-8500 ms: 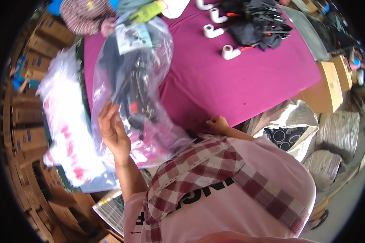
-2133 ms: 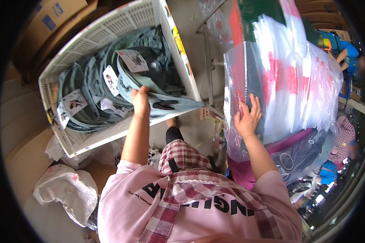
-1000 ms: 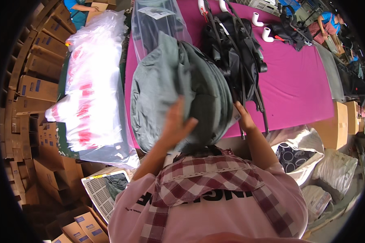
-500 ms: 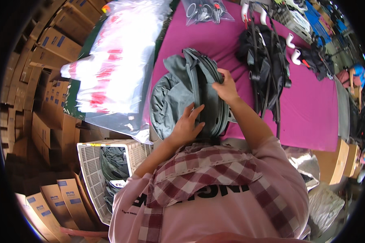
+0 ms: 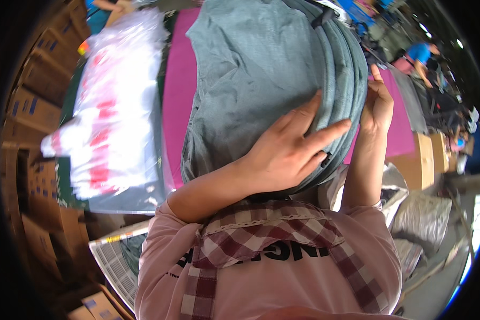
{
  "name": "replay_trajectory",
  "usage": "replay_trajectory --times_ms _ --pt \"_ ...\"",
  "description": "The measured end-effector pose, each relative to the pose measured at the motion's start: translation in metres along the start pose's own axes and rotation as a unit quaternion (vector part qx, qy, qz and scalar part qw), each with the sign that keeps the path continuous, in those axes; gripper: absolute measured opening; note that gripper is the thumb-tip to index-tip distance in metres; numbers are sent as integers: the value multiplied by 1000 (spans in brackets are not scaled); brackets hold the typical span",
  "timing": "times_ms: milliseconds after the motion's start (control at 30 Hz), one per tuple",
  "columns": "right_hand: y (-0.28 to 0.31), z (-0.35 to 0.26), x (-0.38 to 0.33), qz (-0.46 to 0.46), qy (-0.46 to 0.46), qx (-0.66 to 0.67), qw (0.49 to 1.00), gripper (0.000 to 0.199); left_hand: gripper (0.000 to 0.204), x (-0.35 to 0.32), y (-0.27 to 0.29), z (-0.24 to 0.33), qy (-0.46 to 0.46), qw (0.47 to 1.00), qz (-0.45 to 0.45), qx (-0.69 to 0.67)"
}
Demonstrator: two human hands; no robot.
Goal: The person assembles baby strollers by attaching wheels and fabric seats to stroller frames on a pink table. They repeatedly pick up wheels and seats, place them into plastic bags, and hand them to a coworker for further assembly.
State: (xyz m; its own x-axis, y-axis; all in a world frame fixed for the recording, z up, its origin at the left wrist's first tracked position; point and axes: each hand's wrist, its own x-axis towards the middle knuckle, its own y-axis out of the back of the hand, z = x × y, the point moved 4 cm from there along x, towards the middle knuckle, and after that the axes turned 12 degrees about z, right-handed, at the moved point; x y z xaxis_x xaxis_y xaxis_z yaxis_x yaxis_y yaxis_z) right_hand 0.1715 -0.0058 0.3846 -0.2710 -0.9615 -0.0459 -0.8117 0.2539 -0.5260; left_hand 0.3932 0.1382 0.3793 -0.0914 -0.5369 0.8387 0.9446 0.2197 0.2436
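Note:
A grey-green fabric canopy with a thick, layered, curved edge stands raised close in front of me, filling the middle of the view. My left hand lies on its near right part, fingers spread across the layered folds. At the outer right edge, my right hand has its fingers bent against the rim; part of its grip is hidden by the fabric. Underneath lies a magenta table cover, showing on both sides of the canopy.
Clear plastic bags with red print are piled left of the canopy. A white plastic crate with grey-green fabric stands at lower left. Cardboard boxes line the left side; another box stands at right. Co-workers are farther off.
The canopy has been lifted toward me and looks much larger, now covering the black frame parts on the table. My right hand has moved right and up with its edge; the left stays on the fabric.

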Motion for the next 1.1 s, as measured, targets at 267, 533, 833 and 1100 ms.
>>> replay_trajectory --times_ms 267,533,833,1100 --pt "121 -31 -23 72 43 27 996 49 54 19 -92 -7 -68 985 -88 -134" --pt "91 -22 56 142 116 90 979 39 61 73 -139 -37 -122 990 -54 43" --pt "299 136 156 280 -92 -203 934 67 57 -132 -170 -203 373 874 -239 201" --pt "286 194 188 210 111 -416 878 90 80 -181 -132 -280 784 524 322 -79"
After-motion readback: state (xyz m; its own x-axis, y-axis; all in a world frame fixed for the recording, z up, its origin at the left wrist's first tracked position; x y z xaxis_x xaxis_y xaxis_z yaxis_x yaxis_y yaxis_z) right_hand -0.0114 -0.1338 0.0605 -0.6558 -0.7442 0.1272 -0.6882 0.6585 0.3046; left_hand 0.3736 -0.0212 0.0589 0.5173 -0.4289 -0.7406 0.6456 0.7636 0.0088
